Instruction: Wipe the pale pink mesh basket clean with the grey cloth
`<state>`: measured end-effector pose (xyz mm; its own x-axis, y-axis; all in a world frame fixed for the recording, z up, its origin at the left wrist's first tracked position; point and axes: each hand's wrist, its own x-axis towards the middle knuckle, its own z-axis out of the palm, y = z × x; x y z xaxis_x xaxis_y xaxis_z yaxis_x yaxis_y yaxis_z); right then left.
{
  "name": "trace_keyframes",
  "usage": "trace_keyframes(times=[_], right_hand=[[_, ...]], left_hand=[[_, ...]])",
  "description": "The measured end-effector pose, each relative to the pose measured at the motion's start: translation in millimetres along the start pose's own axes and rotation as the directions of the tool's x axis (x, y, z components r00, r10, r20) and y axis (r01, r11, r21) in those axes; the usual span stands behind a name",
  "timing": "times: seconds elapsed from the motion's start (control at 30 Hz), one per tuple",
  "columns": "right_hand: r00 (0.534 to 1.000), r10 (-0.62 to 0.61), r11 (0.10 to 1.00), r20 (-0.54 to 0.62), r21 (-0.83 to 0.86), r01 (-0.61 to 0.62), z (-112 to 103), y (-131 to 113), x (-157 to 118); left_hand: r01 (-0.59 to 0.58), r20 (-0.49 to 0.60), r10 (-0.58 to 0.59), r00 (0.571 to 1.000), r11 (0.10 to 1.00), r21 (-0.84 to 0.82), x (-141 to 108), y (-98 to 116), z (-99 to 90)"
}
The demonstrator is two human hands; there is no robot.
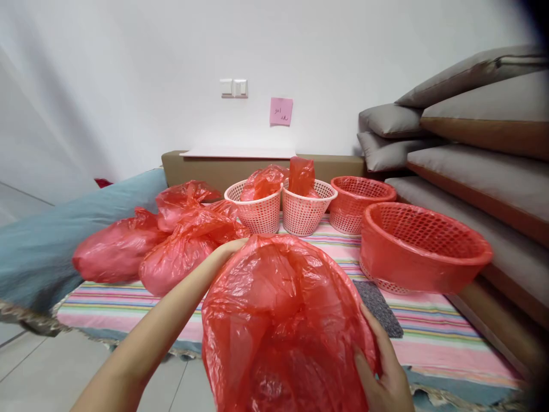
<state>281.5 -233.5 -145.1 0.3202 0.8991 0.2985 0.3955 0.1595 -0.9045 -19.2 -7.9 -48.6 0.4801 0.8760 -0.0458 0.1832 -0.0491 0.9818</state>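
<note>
In front of me a round basket, its mouth tipped towards me, is covered and lined by a shiny red plastic bag. The bag lies over the rim and sags in folds inside. My right hand grips the rim at the near right, thumb on the inner side and fingers round the outside. My left hand reaches to the far left of the rim; its fingers are hidden behind the bag, so their hold does not show.
Filled red bags lie at the left. Two white baskets with red bags in them stand behind, beside red-lined baskets at the right. Grey cushions are stacked far right. A dark grey mat lies on the striped cloth.
</note>
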Motion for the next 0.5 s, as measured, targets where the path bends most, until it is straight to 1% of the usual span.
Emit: trace_keyframes(times=[0.07,0.1,0.2,0.3,0.37,0.4,0.43,0.5], right_hand=[[1.000,-0.007,1.000,-0.002,-0.006,0.007,-3,4,2],[1.000,-0.004,1.000,-0.002,-0.011,0.004,-4,8,3],[1.000,0.012,0.999,-0.001,-0.044,-0.012,-10,23,5],[0.999,0.035,0.998,-0.029,-0.055,-0.036,-13,33,5],[0.997,0.062,0.997,-0.046,-0.038,-0.064,-13,33,5],[0.996,0.077,0.997,-0.052,-0.025,-0.078,-13,31,5],[0.994,0.094,0.995,-0.055,-0.011,-0.095,-13,29,5],[0.987,0.140,0.990,-0.072,0.016,-0.139,-13,25,5]], left_hand=[[0.107,0.034,-0.105,0.994,0.992,-0.067,-14,-9,-0.2],[0.143,0.031,-0.140,0.990,0.984,-0.108,-22,-13,0.8],[0.185,-0.020,-0.195,0.981,0.953,-0.239,-54,-21,7.2],[0.174,-0.088,-0.224,0.971,0.907,-0.383,-97,-25,18.1],[0.121,-0.166,-0.272,0.948,0.790,-0.601,-128,-26,28.1],[0.093,-0.190,-0.287,0.939,0.743,-0.662,-142,-26,33.6],[0.062,-0.217,-0.294,0.931,0.713,-0.699,-155,-25,39.0],[0.052,-0.238,-0.320,0.917,0.689,-0.723,-176,-24,48.3]])
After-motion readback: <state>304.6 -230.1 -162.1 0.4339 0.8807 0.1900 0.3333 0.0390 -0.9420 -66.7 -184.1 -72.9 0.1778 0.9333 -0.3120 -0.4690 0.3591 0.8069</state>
